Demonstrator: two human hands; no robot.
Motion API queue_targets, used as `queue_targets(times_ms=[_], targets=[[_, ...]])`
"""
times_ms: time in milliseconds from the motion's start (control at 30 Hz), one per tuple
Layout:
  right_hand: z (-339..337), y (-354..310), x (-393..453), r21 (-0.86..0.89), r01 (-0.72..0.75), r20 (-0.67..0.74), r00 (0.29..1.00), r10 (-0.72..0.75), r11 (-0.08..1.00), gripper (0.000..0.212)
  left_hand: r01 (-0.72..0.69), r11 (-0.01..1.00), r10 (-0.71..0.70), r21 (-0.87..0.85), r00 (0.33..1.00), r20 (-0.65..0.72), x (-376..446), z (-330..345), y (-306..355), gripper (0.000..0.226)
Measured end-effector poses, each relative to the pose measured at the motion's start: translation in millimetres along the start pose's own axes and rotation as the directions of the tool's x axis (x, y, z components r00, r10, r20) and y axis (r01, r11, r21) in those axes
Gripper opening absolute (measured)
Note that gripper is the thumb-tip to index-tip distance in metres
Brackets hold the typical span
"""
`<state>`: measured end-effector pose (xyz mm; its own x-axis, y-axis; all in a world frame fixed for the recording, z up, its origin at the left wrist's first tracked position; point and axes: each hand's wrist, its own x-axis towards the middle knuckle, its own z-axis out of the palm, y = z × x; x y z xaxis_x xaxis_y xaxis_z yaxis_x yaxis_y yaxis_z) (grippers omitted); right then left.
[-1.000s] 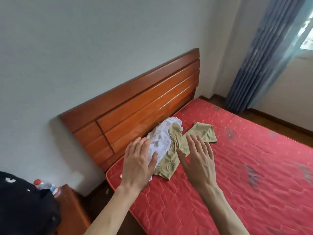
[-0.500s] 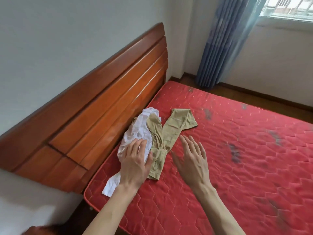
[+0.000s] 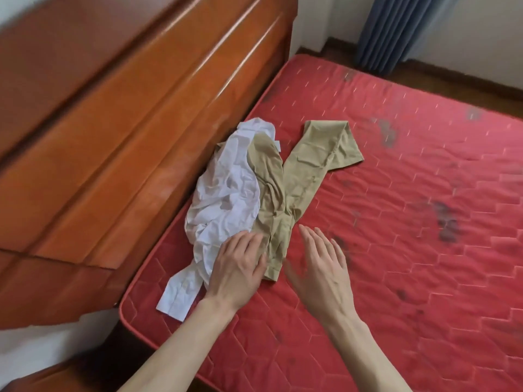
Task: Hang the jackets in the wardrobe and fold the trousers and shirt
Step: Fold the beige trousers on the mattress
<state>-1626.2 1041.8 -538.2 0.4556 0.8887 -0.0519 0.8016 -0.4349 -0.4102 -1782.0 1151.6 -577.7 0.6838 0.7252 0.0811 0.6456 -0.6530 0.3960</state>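
Khaki trousers (image 3: 300,176) lie crumpled on the red mattress (image 3: 410,250), legs spread in a V toward the far side. A crumpled white shirt (image 3: 223,199) lies to their left against the headboard, one sleeve trailing toward the near corner. My left hand (image 3: 237,270) rests flat, fingers apart, where the shirt meets the trousers' near end. My right hand (image 3: 319,267) hovers open just right of the trousers, over bare mattress, holding nothing. No jackets or wardrobe are in view.
A wooden headboard (image 3: 127,123) runs along the left side of the bed. Blue curtains (image 3: 396,32) hang at the far corner above a wooden floor. The mattress has dark stains on its right half.
The view has swung down and closer to the bed. Both hands have come lower; my left hand now lies on the clothes, my right hand is close beside the trousers.
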Motion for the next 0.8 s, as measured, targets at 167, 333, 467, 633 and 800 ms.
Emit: queue_targets(times_ms=[167,333,467,633,800], targets=[[117,46,-1,-0.008,0.009,0.155,0.988,-0.008,1.0,0.073,0.088,0.996,-0.086,-0.007,0.988,0.125,-19,107,-59,0.039],[222,74,0,-0.057,0.035,0.333,0.943,-0.014,0.998,0.069,0.185,0.98,-0.197,0.069,0.945,0.262,-46,185,-109,0.049],[284,84,8,-0.089,0.015,0.396,0.918,0.022,0.996,0.058,0.185,0.961,-0.246,0.204,0.909,0.336,-45,222,-132,0.062],[320,87,15,-0.193,-0.05,0.391,0.912,0.123,0.98,0.041,0.108,0.93,-0.219,0.351,0.93,0.296,-26,239,-141,0.043],[323,92,35,-0.213,-0.05,0.37,0.92,0.128,0.976,0.027,0.104,0.938,-0.209,0.33,0.93,0.302,-12,244,-137,0.016]])
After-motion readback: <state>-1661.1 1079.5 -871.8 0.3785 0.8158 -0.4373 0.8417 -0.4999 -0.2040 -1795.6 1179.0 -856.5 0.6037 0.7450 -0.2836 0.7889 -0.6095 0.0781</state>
